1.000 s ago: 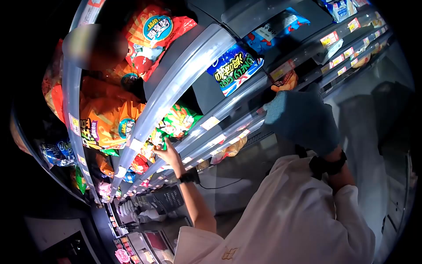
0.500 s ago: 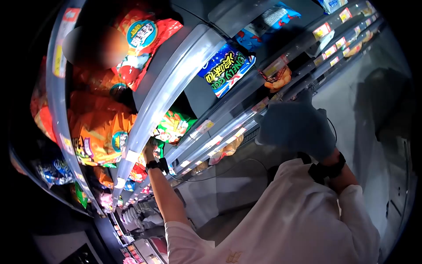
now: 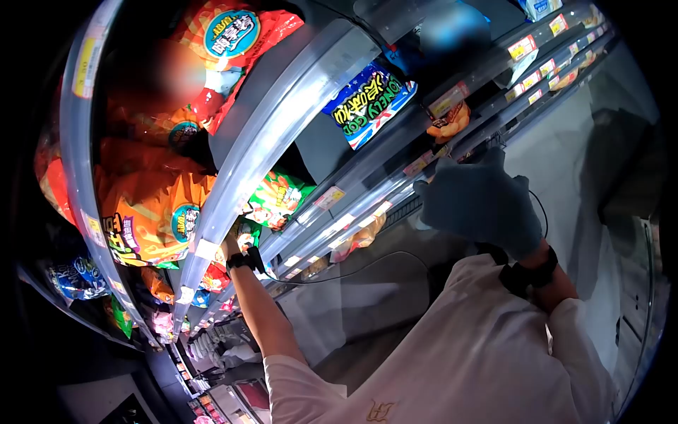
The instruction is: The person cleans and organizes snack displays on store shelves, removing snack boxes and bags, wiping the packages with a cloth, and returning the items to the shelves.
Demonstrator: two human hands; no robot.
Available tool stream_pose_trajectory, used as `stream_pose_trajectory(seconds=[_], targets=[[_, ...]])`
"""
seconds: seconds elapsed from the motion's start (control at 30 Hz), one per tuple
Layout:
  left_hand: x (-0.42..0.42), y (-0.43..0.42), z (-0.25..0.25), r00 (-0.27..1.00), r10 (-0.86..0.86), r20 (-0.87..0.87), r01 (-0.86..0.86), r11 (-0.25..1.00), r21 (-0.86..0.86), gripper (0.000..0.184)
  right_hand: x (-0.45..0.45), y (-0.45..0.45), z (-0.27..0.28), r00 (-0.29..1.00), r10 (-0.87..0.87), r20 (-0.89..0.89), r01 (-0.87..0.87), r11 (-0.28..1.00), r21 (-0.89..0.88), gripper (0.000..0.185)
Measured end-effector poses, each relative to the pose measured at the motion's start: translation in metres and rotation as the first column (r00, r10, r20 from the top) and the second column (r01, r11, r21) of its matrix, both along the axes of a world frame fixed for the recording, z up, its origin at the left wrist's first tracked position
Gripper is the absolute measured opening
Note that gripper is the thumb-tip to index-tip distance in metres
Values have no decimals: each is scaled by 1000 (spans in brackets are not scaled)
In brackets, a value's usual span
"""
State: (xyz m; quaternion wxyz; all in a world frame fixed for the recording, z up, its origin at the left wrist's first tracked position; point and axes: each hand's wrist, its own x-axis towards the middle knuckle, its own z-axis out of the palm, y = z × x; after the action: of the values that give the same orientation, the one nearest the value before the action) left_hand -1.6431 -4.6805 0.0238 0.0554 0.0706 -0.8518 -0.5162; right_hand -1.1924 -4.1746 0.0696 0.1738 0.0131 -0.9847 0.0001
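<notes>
My left hand [image 3: 232, 246] reaches in at the shelf edge beside a green snack bag [image 3: 248, 233]; the shelf lip hides most of its fingers, and I cannot see whether it grips the bag. A black band circles that wrist. Above it lies another green and white snack bag [image 3: 277, 201]. My right hand [image 3: 482, 205], in a grey-blue glove, hovers in front of the lower shelves with its back toward me. Its fingers stick out apart and nothing shows in them. A black strap [image 3: 533, 272] wraps the right wrist.
Clear plastic shelf lips [image 3: 282, 116] with price tags run diagonally across. Orange snack bags [image 3: 155, 212], a red bag [image 3: 244, 42] and a blue LONELY GOD bag [image 3: 371, 104] sit on the shelves. A thin black cable [image 3: 367, 261] hangs over the floor.
The view has shifted slightly, so the shelves and bags sit a little differently. My left hand stays at the shelf edge; my right hand appears slightly lower, its fingers showing more sharply.
</notes>
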Motion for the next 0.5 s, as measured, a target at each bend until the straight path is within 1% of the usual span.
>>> stream_pose_trajectory(seconds=[0.2, 0.3, 0.37, 0.43, 0.5], targets=[[13, -19, 22, 986, 69, -150, -63, 997, 47, 49, -3, -5, 1, 997, 73, -16, -73, 997, -30, 5], [15, -27, 40, 981, 71, -179, -53, 994, 100, 46, -9, -9, 0, 991, 129, -31, -131, 990, -57, 6], [19, -34, 47, 988, 43, -145, -20, 987, 159, 45, -15, -12, -2, 984, 174, -45, -177, 981, -77, 6], [30, -41, 52, 998, -5, -66, 21, 972, 233, 44, -23, -16, -7, 976, 209, -67, -215, 973, -86, 7], [45, -45, 54, 995, -72, 63, 50, 952, 303, 43, -31, -22, -18, 962, 238, -132, -241, 970, -12, 7]])
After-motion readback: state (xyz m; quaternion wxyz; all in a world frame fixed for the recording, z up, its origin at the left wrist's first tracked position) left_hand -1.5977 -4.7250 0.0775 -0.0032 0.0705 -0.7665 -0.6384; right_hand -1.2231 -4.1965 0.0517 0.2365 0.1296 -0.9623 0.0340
